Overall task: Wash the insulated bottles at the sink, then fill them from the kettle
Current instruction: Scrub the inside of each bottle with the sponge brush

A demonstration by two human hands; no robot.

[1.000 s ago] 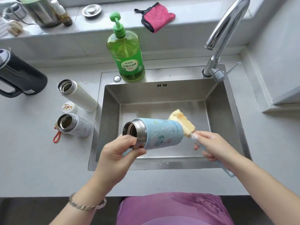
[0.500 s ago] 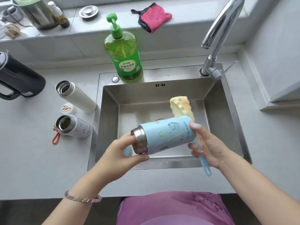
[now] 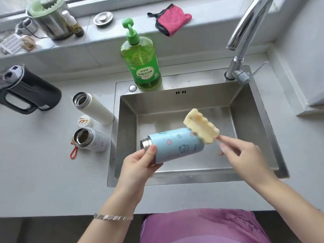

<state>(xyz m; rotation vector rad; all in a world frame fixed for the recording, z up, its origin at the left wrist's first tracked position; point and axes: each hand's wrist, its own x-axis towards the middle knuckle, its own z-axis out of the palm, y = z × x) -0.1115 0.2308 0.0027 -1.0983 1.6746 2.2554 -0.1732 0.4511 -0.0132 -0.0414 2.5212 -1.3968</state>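
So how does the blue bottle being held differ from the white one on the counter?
The blue bottle has cartoon prints; the white bottle is plain. The blue bottle lies tipped in the left hand over the sink, a sponge brush in the right hand against it; the white bottle stands on the counter. The blue bottle looks stubbier than the white bottle. Both have open steel necks.

A pink microfibre cloth with black trim (image 3: 172, 19) lies crumpled on the grey window ledge (image 3: 112, 35). To its left on the ledge sits a round metal sink strainer (image 3: 103, 18). Further left, a small amber glass bottle with a white cap (image 3: 74, 25) stands just beside a steel pot with a pale green lid (image 3: 50, 23). A white perforated grater (image 3: 9, 43) lies at the far left
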